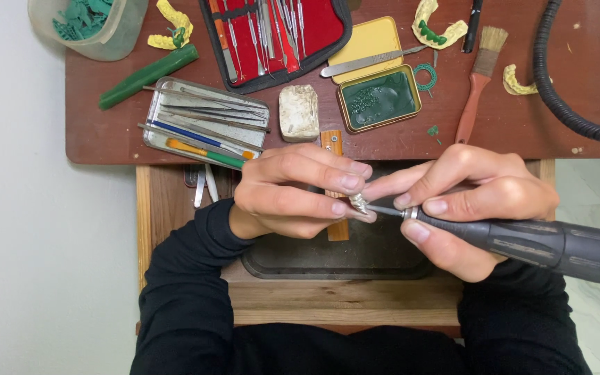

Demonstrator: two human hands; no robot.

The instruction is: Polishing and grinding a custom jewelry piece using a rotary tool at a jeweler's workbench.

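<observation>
soft, even daylight fills the scene from above, bright with no harsh glare; faint shadows gather under the hands and along the wooden bench [105,139]. everything stays sharp, with the frame edges showing little distortion.

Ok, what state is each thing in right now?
left hand: pinching a small metal piece
right hand: gripping the grey rotary handpiece, bit at the piece
green wax tin: open, yellow lid beside it
red tool case: open
grey tray: open, tools inside
brush: lying flat
</observation>
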